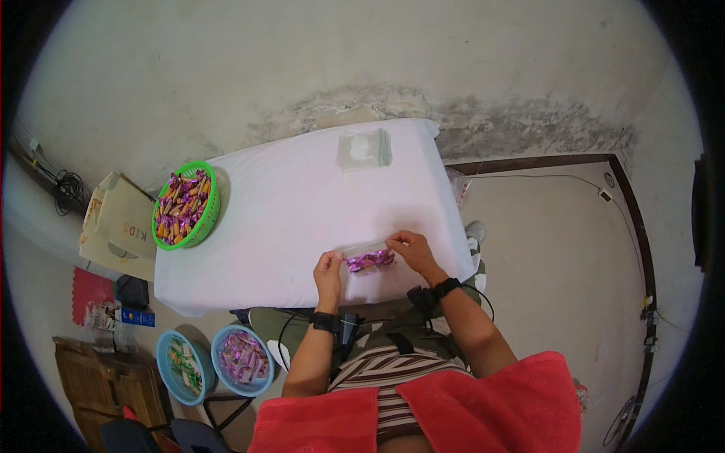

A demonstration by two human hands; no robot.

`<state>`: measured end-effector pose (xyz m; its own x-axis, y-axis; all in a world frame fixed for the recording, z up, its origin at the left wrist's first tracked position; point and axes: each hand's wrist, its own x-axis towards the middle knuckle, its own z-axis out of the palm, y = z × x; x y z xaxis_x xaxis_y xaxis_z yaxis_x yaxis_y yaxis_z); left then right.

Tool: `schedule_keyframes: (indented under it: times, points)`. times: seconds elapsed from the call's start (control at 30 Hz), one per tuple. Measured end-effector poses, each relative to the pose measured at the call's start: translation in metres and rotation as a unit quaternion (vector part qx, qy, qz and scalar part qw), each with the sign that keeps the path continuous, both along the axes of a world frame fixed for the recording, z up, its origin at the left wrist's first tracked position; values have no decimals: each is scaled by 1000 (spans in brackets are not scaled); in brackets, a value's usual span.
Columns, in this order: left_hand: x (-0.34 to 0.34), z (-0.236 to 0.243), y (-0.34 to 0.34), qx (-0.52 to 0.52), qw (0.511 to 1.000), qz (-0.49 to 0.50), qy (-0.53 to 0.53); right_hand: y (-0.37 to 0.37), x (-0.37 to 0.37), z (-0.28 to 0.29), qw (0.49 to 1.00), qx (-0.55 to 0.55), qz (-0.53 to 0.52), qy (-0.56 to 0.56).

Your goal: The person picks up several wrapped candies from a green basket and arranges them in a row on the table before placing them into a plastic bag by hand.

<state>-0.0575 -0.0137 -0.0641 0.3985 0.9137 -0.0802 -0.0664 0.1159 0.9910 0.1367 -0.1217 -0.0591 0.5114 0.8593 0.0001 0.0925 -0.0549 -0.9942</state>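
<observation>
A small clear plastic bag (368, 250) with several shiny purple-wrapped snacks (370, 262) in it is held over the table's near edge. My left hand (328, 275) is closed in a pinch on the bag's left upper corner. At the opposite corner, the fingers of my right hand (411, 249) pinch the bag's edge too. The bag's top edge stretches between both hands, with the snacks hanging below it. Farther back on the white-covered table (294, 204) lies a flat stack of clear plastic bags (365, 149).
A green basket (214, 217) full of purple-and-orange wrapped snacks stands at the table's left end, beside a cardboard box (121, 226). Two blue tubs (164, 370) of wrapped snacks stand lower left, near flattened brown cardboard (79, 377). A wall runs behind the table; a cable (544, 176) crosses the right floor.
</observation>
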Motion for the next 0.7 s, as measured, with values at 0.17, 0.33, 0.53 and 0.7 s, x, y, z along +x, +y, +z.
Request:
schedule_keyframes:
  times: [0.17,0.33,0.53,0.7]
  points:
    - [2,-8,2,8,1000,8,-5,-1,1,-1,1000,-7,-16,8]
    - [-1,-11,9,-8,1000,8,5,2,2,-11,1000,13,-11,17]
    - [27,61,4,479,848,-71,215,1,3,-5,998,-4,-26,-65]
    - [58,66,2,476,777,-246,330,4,-1,-6,999,18,-29,-43]
